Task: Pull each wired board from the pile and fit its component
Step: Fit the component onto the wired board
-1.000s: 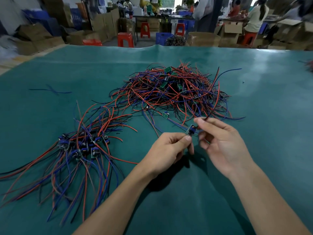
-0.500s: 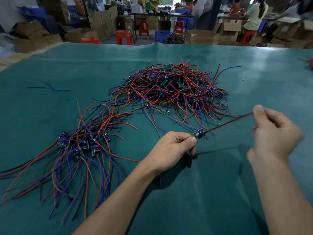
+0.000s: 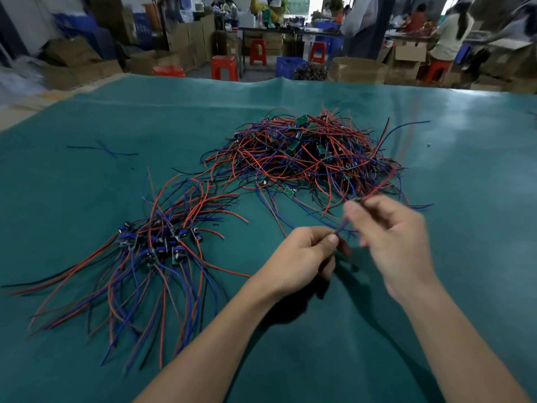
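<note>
Fingers of left hand (image 3: 299, 254) curled, wire ends pinched at thumb tip. Right hand (image 3: 392, 237) blurred, red wire (image 3: 380, 184) gripped beside pile (image 3: 305, 152); board hidden.

Bare green bench (image 3: 436, 330) fills the lower right and the whole right side of the frame, open to a hand. The tangled pile (image 3: 305, 152) blocks the upper centre. The laid-out boards with wires (image 3: 157, 248) spread over the lower left. Between them runs a narrow strip crossed by stray wires. A loose blue wire (image 3: 101, 149) lies upper left.
</note>
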Action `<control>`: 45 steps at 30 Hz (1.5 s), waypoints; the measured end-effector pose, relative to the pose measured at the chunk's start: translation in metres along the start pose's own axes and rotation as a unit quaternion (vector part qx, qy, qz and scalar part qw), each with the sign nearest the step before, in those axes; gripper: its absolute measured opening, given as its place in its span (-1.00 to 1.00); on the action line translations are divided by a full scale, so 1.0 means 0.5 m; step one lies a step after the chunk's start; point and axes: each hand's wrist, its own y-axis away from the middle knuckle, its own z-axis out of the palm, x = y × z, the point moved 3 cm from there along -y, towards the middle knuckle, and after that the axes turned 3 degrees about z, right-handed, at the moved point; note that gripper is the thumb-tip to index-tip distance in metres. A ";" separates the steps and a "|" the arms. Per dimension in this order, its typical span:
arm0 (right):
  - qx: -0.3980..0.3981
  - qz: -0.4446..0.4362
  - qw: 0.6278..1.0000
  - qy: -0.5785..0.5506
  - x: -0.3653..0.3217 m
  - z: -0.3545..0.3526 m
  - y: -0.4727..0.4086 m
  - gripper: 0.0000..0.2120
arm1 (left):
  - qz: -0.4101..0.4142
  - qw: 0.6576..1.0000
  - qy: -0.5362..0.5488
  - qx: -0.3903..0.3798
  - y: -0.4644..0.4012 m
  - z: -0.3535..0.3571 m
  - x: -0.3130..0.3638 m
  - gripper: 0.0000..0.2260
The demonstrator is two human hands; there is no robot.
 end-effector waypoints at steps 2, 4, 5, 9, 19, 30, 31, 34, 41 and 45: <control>0.080 -0.020 0.996 -0.017 -0.029 -0.037 -0.019 -0.70 | -0.003 1.000 -0.008 -0.010 0.000 0.004 -0.002 -0.71; 0.141 -0.050 0.989 -0.016 -0.081 -0.066 -0.038 -0.71 | 0.003 0.999 -0.042 -0.017 0.001 0.006 -0.003 -0.70; 0.163 -0.067 0.984 -0.026 -0.121 -0.073 -0.045 -0.74 | 0.004 0.997 -0.069 -0.017 0.001 0.005 -0.005 -0.71; 0.079 -0.163 0.982 -0.049 -0.301 -0.038 -0.074 -0.77 | -0.007 0.991 -0.136 -0.001 -0.005 0.008 -0.015 -0.72; -0.275 -0.064 0.855 0.435 -0.184 0.288 -0.142 -0.84 | -0.008 0.994 -0.097 0.047 0.003 0.004 -0.006 -0.56; -0.146 0.090 0.907 0.384 -0.008 0.187 -0.195 -0.74 | 0.016 0.989 -0.112 0.097 -0.007 -0.008 -0.016 -0.89; -0.109 0.088 0.918 0.371 -0.018 0.166 -0.194 -0.76 | 0.016 0.987 -0.107 0.120 -0.009 -0.013 -0.018 -0.91; 0.021 0.062 0.941 0.333 -0.052 0.087 -0.168 -0.81 | 0.011 0.984 -0.039 0.172 -0.013 -0.020 -0.022 -0.91; -0.001 -0.019 0.985 0.172 -0.032 0.058 -0.001 -0.79 | 0.008 0.979 0.017 0.204 -0.016 -0.025 -0.018 -0.77; -0.088 0.037 0.995 0.021 -0.001 0.073 0.015 -0.73 | 0.006 0.976 0.019 0.218 -0.015 -0.035 -0.021 -0.81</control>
